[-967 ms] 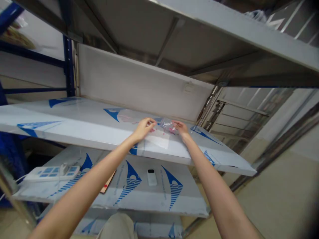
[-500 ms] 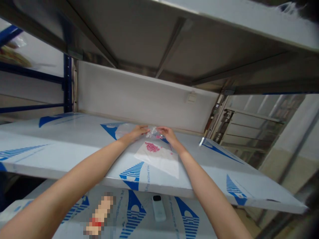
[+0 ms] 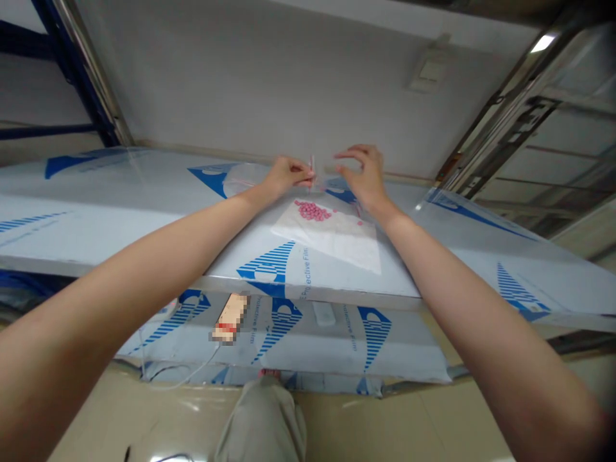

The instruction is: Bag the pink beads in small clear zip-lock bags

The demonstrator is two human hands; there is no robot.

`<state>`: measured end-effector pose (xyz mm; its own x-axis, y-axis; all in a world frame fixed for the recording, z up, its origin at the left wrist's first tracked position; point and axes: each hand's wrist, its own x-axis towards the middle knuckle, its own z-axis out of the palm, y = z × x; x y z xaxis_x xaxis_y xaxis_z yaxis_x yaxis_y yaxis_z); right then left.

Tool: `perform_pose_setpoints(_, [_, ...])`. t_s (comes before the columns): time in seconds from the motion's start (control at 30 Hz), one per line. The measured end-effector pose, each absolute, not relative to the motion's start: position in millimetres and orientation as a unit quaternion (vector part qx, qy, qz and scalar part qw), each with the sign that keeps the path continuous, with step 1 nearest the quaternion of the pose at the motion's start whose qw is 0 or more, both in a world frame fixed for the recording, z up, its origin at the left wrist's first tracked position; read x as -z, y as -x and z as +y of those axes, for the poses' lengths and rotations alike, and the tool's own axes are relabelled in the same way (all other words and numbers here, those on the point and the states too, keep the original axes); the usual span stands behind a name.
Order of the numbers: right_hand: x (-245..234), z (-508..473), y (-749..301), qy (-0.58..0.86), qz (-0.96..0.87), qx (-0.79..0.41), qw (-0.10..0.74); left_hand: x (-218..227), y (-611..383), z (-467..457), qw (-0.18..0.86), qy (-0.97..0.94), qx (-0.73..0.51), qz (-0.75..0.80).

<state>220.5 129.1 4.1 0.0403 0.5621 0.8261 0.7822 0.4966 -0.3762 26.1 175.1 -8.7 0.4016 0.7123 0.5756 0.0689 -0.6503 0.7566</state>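
Along the front edge of the shelf point(image 3: 120, 199), "Protective Film" can be read. Toward the back edge, a clear plastic bag point(image 3: 312, 165) is pinched, long axis upright, by the left hand point(image 3: 289, 173); the right hand point(image 3: 366, 178) is curved, thumb and fingers parted, nothing visibly held. Pink beads point(image 3: 314, 211) are heaped on a white sheet point(image 3: 349, 244).

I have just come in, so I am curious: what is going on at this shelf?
A person is working with bare hands over a film-covered shelf. The left hand pinches a bit of clear plastic, perhaps part of a small bag. The right hand is beside it, thumb and fingers spread apart. In front of the hands, a cluster of small pink pieces lies on a white sheet.
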Motion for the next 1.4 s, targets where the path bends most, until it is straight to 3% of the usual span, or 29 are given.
perform_pose_setpoints(0.3, [-1.1, 113.5, -191.0, 0.437, -0.756, -0.106, 0.475, 1.8, -33.0, 158.0, 0.23, -0.807, -0.488, 0.242])
perform_pose_setpoints(0.43, [-3.3, 109.4, -190.2, 0.452, -0.743, -0.094, 0.485, 3.3, -33.7, 158.7, 0.253, -0.81, -0.484, 0.211])
perform_pose_setpoints(0.7, [-6.2, 105.7, -196.3, 0.47, -0.781, -0.008, 0.411, 6.7, -32.3, 162.8, 0.234, -0.836, -0.447, 0.217])
perform_pose_setpoints(1.07, [-5.8, 108.4, -189.1, 0.474, -0.734, -0.143, 0.464, 6.4, -29.9, 162.3, 0.293, -0.822, -0.426, 0.238])
perform_pose_setpoints(1.4, [-9.4, 109.7, -186.2, 0.497, -0.719, -0.143, 0.465, -1.5, -34.8, 150.7, 0.184, -0.841, -0.452, 0.233])
